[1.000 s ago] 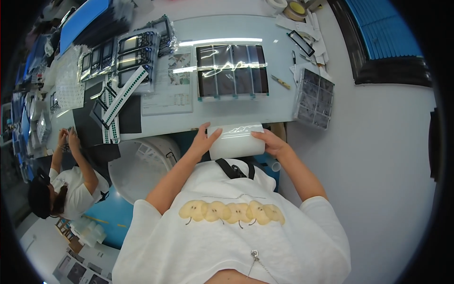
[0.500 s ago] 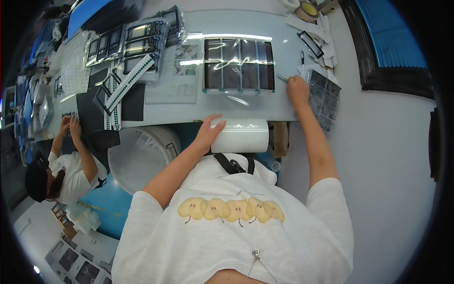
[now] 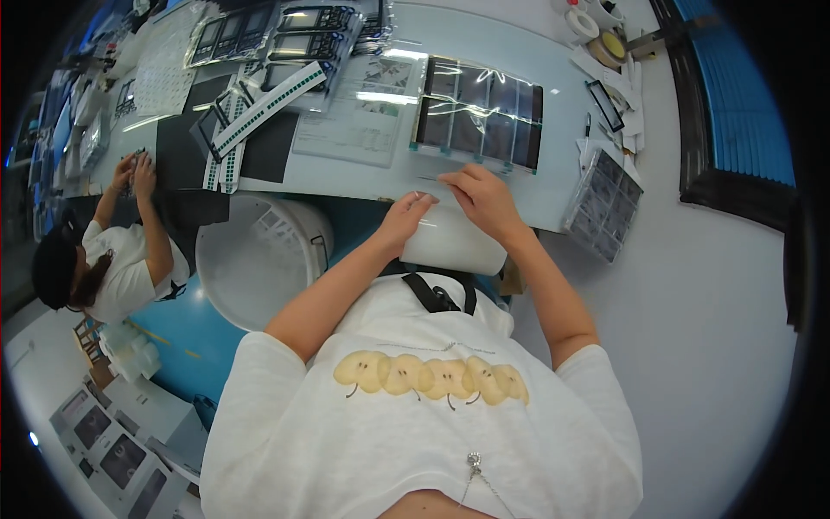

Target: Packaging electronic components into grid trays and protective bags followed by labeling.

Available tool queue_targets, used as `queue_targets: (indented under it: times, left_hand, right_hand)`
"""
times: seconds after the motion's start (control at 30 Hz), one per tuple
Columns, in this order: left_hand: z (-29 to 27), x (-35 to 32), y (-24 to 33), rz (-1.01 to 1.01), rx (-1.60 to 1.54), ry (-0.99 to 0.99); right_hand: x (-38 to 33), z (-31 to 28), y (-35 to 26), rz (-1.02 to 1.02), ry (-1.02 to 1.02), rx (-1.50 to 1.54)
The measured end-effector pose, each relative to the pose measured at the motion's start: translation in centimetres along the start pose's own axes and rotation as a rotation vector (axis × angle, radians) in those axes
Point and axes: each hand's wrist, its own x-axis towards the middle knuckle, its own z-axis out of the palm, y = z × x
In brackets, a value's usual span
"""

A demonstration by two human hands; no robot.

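At the table's front edge, my right hand [image 3: 481, 199] is closed on slim metal tweezers [image 3: 427, 178], whose tips point left. My left hand [image 3: 408, 218] is just left of it, fingers bunched together at the upper left of a white roll [image 3: 454, 240]. What those fingers pinch, if anything, is too small to make out. The roll lies in front of the table, close to my waist. Beyond my hands is a flat pack of dark rectangular panels [image 3: 477, 112] under shiny clear film.
Left of the panels lie a printed sheet [image 3: 346, 130], green-dotted white strips [image 3: 270, 108] and bagged black frames [image 3: 311, 43]. A compartment box [image 3: 603, 206] overhangs the right edge; tape rolls [image 3: 607, 48] stand behind. A white bin [image 3: 259, 268] is below left. Another person [image 3: 130, 259] works far left.
My right hand has swung left from beside the compartment box to my left hand, bringing the tweezers. My left hand's spread fingers have drawn together. The roll has tilted, and the view has shifted.
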Motion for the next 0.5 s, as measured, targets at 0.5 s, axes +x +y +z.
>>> queue_targets:
  times: [0.5]
  left_hand:
    - [-0.6,0.1,-0.1,-0.004,-0.004,0.01]
  right_hand:
    - [-5.8,-11.2,6.4,0.276,-0.258,-0.768]
